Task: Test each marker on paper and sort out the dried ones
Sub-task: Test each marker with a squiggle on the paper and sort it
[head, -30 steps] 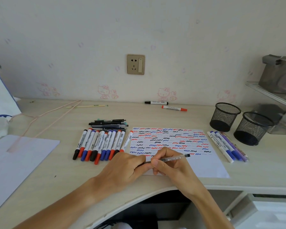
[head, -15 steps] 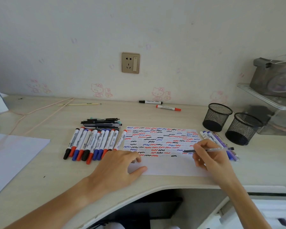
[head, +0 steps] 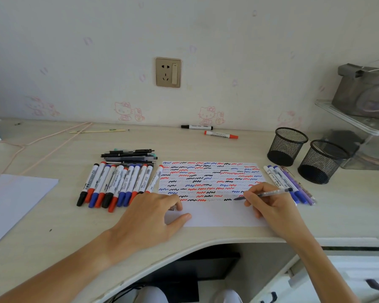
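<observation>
Clear plastic forms the barrel of the slim gel pen (head: 269,194) now under test, pinched by the curled thumb and fingers of the right hand (head: 271,206) at the lower right of the white test paper sheet (head: 217,215), which lies in the centre of the frame on the pale wood-grain desk (head: 42,215). The pen's long axis runs nearly across the frame, tilted slightly: its dark tip points left and a little toward the near edge, seeming to meet the paper just right of the last black squiggle in the lowest row, while its capped-looking rear end points right, over the short row of white and purple markers (head: 287,184) lying beside the paper's right edge. The left hand (head: 153,217) rests on the paper's lower left corner, thumb stretched out on the bare white strip, fingertips bent down; something small seems tucked under them, but I cannot tell what. To do this stroke well, the left hand should keep the sheet pinned so it does not slide, and the right should draw a short wavy line with light, even pressure in the unused space, clear of neighbouring marks, so a faint or broken trace is plainly the pen's own. A long row of red, blue and black capped whiteboard markers (head: 118,184) lies left of the paper, caps toward the viewer.
</observation>
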